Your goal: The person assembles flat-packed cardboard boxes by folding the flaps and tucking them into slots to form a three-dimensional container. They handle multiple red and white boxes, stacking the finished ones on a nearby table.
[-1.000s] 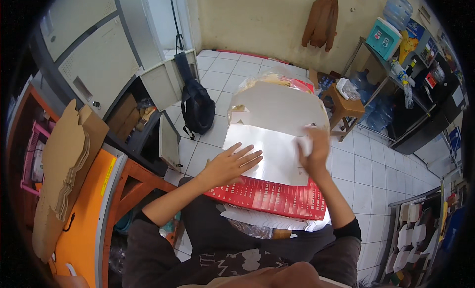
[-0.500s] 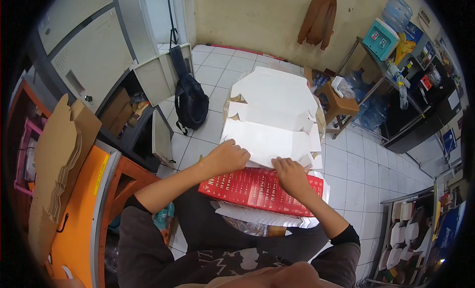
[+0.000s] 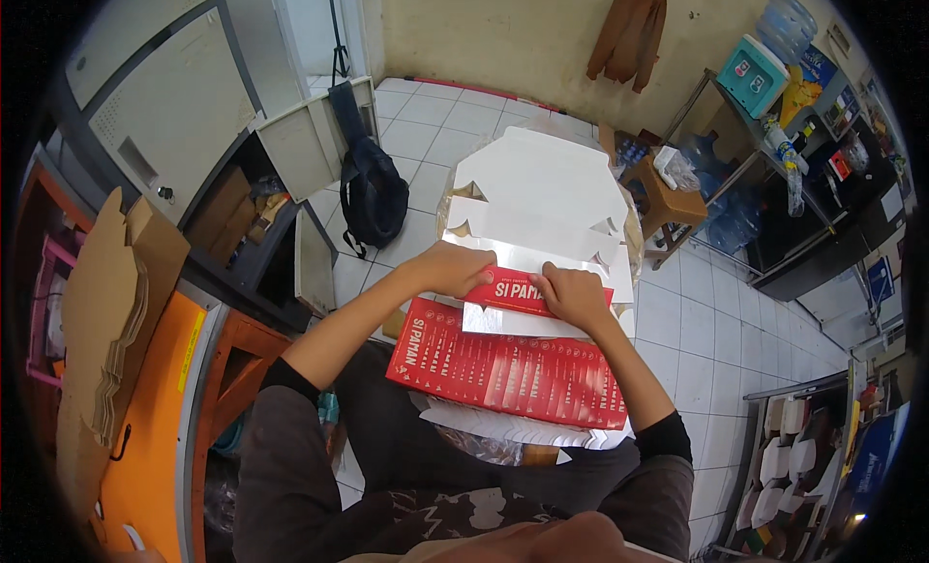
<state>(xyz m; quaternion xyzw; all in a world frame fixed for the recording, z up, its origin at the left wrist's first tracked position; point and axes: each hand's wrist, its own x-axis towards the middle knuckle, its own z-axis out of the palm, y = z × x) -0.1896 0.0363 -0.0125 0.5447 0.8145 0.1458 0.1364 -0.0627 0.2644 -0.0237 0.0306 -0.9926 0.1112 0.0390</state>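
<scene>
A flat-cut cardboard box (image 3: 537,181), white inside and red outside, lies before me with its far panel spread out. Its near panel is folded up, so the red printed face (image 3: 508,288) shows toward me. My left hand (image 3: 462,270) grips this panel at its left part, fingers curled over the top edge. My right hand (image 3: 573,295) is closed on the same panel farther right, thumb on the red face. A white flap (image 3: 513,321) sticks out below it toward me. Nearest my lap stands a tight row of red box blanks (image 3: 503,374), partly under that flap.
An orange table (image 3: 145,456) with brown cardboard sheets (image 3: 102,340) is at my left. Beyond it are an open metal locker (image 3: 261,214) and a dark backpack (image 3: 375,200). To the right stand a wooden stool (image 3: 674,207) and a rack of white boxes (image 3: 779,466).
The near panel has swung upward, and its red face now shows where only white did. My left hand has moved slightly forward and right; both hands have closed on the panel.
</scene>
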